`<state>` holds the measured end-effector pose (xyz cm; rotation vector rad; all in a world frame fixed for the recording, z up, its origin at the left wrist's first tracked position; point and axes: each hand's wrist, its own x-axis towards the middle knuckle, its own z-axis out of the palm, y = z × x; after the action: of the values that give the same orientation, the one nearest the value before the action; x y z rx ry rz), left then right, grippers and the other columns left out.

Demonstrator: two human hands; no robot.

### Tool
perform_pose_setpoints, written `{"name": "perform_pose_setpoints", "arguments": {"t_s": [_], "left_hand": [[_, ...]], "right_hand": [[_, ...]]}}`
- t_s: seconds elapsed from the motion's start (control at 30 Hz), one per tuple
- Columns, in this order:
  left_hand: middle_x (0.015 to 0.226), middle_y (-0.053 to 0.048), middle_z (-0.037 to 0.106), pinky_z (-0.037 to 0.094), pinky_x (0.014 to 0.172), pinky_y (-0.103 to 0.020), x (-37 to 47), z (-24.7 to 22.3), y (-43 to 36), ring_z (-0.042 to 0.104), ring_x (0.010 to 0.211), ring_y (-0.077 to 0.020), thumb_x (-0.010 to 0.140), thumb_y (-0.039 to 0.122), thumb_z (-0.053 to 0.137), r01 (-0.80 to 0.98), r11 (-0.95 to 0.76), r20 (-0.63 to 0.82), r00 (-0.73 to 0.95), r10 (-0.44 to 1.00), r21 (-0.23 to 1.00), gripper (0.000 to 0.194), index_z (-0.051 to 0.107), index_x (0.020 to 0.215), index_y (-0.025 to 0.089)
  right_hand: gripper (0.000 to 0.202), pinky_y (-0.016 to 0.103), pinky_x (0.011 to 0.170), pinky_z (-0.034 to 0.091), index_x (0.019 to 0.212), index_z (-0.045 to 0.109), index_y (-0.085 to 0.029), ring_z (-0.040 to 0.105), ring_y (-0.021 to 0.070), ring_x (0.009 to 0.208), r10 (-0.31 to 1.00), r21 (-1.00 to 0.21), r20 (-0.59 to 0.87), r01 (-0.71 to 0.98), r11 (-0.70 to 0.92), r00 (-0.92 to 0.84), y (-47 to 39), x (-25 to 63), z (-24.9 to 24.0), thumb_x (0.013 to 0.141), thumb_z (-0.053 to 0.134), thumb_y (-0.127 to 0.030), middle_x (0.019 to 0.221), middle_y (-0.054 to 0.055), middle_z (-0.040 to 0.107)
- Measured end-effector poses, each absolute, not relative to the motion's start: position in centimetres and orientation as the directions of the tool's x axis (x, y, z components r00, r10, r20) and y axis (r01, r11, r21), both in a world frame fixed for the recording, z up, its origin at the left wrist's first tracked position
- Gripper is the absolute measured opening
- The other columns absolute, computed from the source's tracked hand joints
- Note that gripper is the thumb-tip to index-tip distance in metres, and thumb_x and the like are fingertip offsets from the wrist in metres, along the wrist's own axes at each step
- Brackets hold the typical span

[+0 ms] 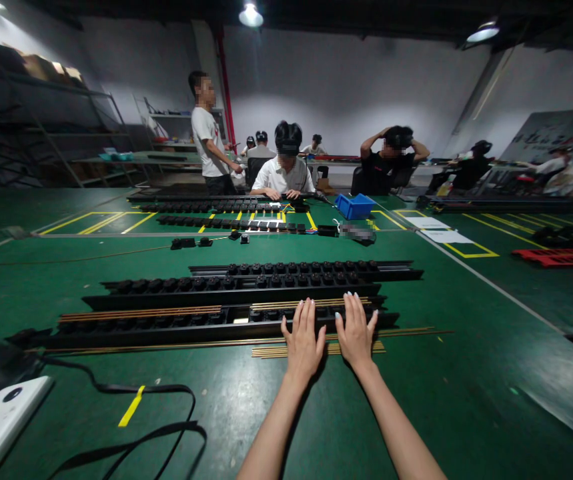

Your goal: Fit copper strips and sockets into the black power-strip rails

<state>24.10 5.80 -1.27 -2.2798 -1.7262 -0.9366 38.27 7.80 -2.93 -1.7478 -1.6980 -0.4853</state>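
My left hand point(305, 338) lies palm down with its fingers stretched out, the fingertips reaching the near black rail point(176, 335). Beside it my right hand point(357, 331) is spread the same way, thumb apart. Thin brass-coloured rods point(271, 351) lie on the table partly beneath both hands. Further thin rods point(141, 313) rest along the top of the near rail, which carries a row of black round parts. Whether the fingers press on the rods at the rail is hard to see. Behind it stand more black rails point(246, 291) with similar round parts.
A white phone point(9, 423) and a black strap point(141, 389) lie at the left front, near a yellow tape piece point(131, 407). Across the green table point(466, 400) are a blue bin point(354, 206), paper sheets point(446, 237) and a seated person point(286, 173).
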Motion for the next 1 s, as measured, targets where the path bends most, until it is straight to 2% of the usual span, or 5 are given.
{"name": "perform_pose_setpoints", "arguments": {"t_s": [0.17, 0.5, 0.73, 0.87, 1.0], "left_hand": [[0.146, -0.008, 0.039, 0.021, 0.109, -0.050, 24.1, -1.3, 5.8, 0.030, 0.136, -0.0219, 0.092, 0.035, 0.039, 0.915, -0.333, 0.576, 0.150, 0.803, 0.226, 0.060, 0.015, 0.147, 0.023], [0.149, -0.008, 0.034, 0.018, 0.110, -0.051, 24.1, -1.1, 5.7, 0.026, 0.138, -0.0201, 0.094, 0.034, 0.036, 0.903, -0.341, 0.553, 0.150, 0.820, 0.261, 0.060, 0.012, 0.147, 0.022], [0.147, -0.009, 0.037, 0.021, 0.110, -0.050, 24.1, -1.2, 5.8, 0.029, 0.137, -0.0214, 0.092, 0.033, 0.039, 0.907, -0.340, 0.561, 0.152, 0.814, 0.248, 0.062, 0.013, 0.147, 0.022], [0.146, -0.009, 0.039, 0.021, 0.109, -0.050, 24.1, -1.2, 5.8, 0.030, 0.136, -0.0220, 0.092, 0.032, 0.040, 0.909, -0.337, 0.565, 0.149, 0.812, 0.246, 0.062, 0.014, 0.147, 0.023], [0.147, -0.009, 0.037, 0.020, 0.110, -0.051, 24.1, -1.2, 5.8, 0.029, 0.137, -0.0212, 0.092, 0.032, 0.039, 0.902, -0.341, 0.557, 0.147, 0.817, 0.263, 0.062, 0.012, 0.147, 0.023]], "right_hand": [[0.054, 0.056, 0.110, 0.003, 0.147, 0.018, -0.018, 0.029, 0.0201, 0.136, 0.733, -0.210, 0.669, 0.977, 0.026, 0.124, 7.9, 38.6, -3.0, 0.096, 0.025, -0.035, 0.145, 0.012, 0.038], [0.054, 0.056, 0.111, 0.004, 0.146, 0.021, -0.017, 0.028, 0.0203, 0.136, 0.730, -0.244, 0.661, 0.970, -0.009, 0.173, 8.0, 39.3, -3.1, 0.096, 0.023, -0.037, 0.145, 0.012, 0.037], [0.053, 0.053, 0.109, 0.013, 0.144, 0.026, -0.017, 0.029, 0.0217, 0.135, 0.736, -0.299, 0.641, 0.954, -0.022, 0.218, 8.1, 39.7, -3.3, 0.095, 0.021, -0.038, 0.143, 0.013, 0.040], [0.056, 0.054, 0.110, 0.009, 0.145, 0.021, -0.015, 0.026, 0.0217, 0.137, 0.719, -0.300, 0.653, 0.953, -0.040, 0.236, 8.1, 39.7, -3.3, 0.095, 0.021, -0.039, 0.145, 0.014, 0.037], [0.055, 0.053, 0.110, 0.013, 0.146, 0.020, -0.016, 0.025, 0.0213, 0.137, 0.723, -0.298, 0.649, 0.954, -0.043, 0.235, 8.2, 39.8, -3.2, 0.095, 0.022, -0.039, 0.145, 0.013, 0.037]]}}
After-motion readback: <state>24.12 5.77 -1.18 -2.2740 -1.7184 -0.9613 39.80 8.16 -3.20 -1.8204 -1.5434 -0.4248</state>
